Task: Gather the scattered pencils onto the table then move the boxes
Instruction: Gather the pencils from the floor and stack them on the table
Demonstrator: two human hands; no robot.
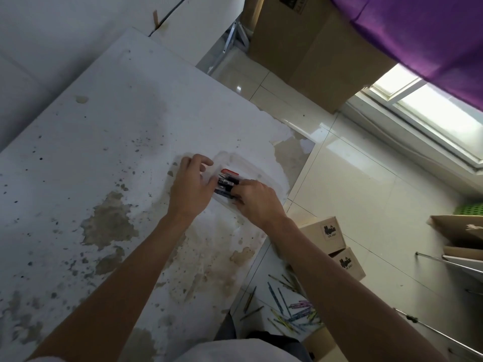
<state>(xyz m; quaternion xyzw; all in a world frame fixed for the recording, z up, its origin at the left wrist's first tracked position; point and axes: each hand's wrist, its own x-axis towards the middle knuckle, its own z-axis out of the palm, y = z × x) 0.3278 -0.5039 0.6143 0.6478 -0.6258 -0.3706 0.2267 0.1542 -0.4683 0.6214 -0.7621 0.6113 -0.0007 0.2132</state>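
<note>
Head view: both hands on clear plastic pencil case (245,173) atop stained white surface (104,142); left hand (192,184) steadies its edge, right hand (254,199) pinches dark pens (227,182); light, slippery, grip mid-shaft.

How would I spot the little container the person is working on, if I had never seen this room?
Find the big white stained table and follow it to its chipped edge nearest the tiled floor. There, between the left hand and right hand, lies a shallow clear plastic box holding dark pens. Unlike the cardboard boxes on the floor, it is see-through.
</note>
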